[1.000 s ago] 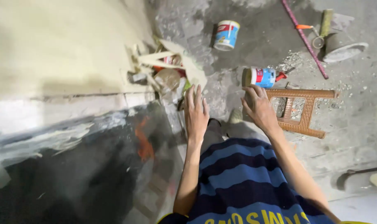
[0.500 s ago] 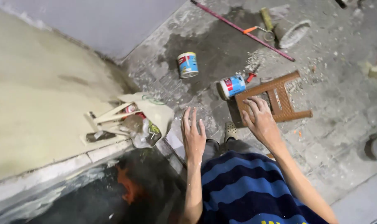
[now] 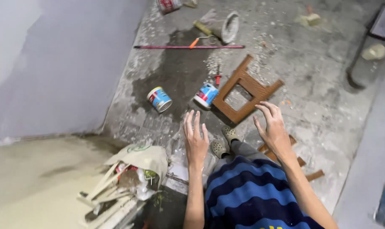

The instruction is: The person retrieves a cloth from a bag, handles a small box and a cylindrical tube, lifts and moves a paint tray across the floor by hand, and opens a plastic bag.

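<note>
1. Brown wooden stool lies tipped over on the wet, dusty concrete floor, just ahead of the right hand and beside a blue paint can lying on its side.
2. The right hand hovers apart from the stool, fingers spread and curled, grasping nothing.
3. The left hand is also empty, fingers straight and released, held above the feet in grey clogs.
4. A second blue can lies nearer the wall; a long red rod crosses the floor further off.
5. A sack with wooden sticks sits to the left, close by.
6. Judged from the hands, this looks like an approach, before any grasp.
7. Taking hold of the stool would call for the right hand to come down to its nearest rail, clear of the can.
</note>
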